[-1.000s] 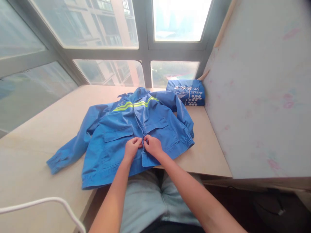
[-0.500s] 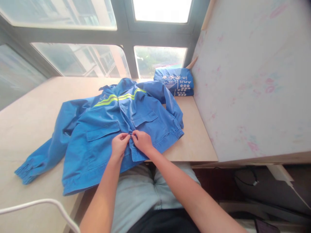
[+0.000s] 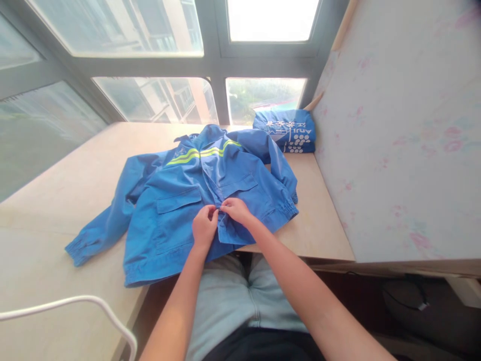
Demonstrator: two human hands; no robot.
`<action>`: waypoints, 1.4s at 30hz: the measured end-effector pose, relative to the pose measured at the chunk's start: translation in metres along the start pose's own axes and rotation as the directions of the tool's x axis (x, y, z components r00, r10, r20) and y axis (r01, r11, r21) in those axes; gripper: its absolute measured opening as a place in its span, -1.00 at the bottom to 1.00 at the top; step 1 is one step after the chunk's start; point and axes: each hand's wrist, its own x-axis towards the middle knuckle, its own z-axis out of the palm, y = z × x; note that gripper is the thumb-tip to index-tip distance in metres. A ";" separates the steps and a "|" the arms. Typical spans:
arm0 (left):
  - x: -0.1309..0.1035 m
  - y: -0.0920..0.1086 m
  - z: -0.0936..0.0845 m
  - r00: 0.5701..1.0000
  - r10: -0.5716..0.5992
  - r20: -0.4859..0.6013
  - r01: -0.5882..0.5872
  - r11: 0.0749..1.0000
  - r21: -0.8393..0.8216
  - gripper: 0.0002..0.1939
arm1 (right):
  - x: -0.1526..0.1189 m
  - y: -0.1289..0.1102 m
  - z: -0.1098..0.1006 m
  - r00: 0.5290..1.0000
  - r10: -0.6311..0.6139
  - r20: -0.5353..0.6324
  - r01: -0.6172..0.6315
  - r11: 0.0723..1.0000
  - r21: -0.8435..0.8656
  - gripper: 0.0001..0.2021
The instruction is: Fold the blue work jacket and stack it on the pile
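A: Spotted the blue jacket (image 3: 173, 180)?
B: Lay front-up on the pale surface (image 3: 93, 145).
A: And the grip?
B: Pinched narrow on its front opening with the left hand (image 3: 204, 226), same with the right hand (image 3: 237, 210) just beside. Probably held both edges together. Couldn't make out any fastener. Saw a folded blue bundle (image 3: 276, 134) farther right.

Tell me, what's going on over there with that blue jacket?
Someone is working on the front of a blue jacket with bare hands. The left hand and right hand meet low on its front opening, fingers pinching the cloth; the fastening between them is too small to make out. The jacket lies spread on a table, sleeves out to the sides, its lower edge toward the person. A folded blue bundle sits behind it, near the window.
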 end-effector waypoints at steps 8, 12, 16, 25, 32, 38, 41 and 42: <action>-0.006 -0.001 -0.015 0.962 0.243 0.123 -0.272 0.861 0.431 -0.70 | -0.017 0.003 0.000 0.993 -0.086 -0.078 0.079 0.993 -0.088 -0.82; -0.003 0.002 -0.033 0.959 0.217 0.183 -0.280 0.832 0.479 -0.73 | -0.028 -0.010 -0.004 0.995 -0.004 -0.103 -0.018 0.978 -0.209 -0.82; 0.027 0.003 -0.036 0.955 0.260 0.145 -0.296 0.872 0.390 -0.76 | -0.020 -0.040 0.001 0.952 -0.197 -0.234 0.118 0.943 -0.312 -0.80; 0.094 -0.039 0.001 0.997 0.068 0.037 -0.072 0.988 0.139 -0.70 | 0.040 -0.055 0.034 0.995 -0.023 -0.094 0.002 0.975 -0.220 -0.68; 0.087 -0.050 0.008 0.995 0.095 0.043 -0.100 0.985 0.138 -0.85 | 0.028 -0.028 0.030 0.977 -0.178 -0.114 0.109 0.886 -0.450 -0.65; 0.087 -0.046 0.008 0.995 0.098 0.030 -0.101 0.984 0.149 -0.93 | 0.036 -0.018 0.027 0.963 -0.216 -0.163 0.138 0.910 -0.392 -0.62; 0.081 -0.042 0.005 0.994 0.107 0.000 -0.106 0.983 0.148 -0.91 | 0.040 -0.015 0.025 0.966 -0.172 -0.191 0.101 0.938 -0.332 -0.65; 0.079 -0.040 0.004 0.994 0.112 -0.011 -0.109 0.982 0.152 -0.89 | 0.041 -0.015 0.025 0.966 -0.169 -0.197 0.101 0.945 -0.312 -0.69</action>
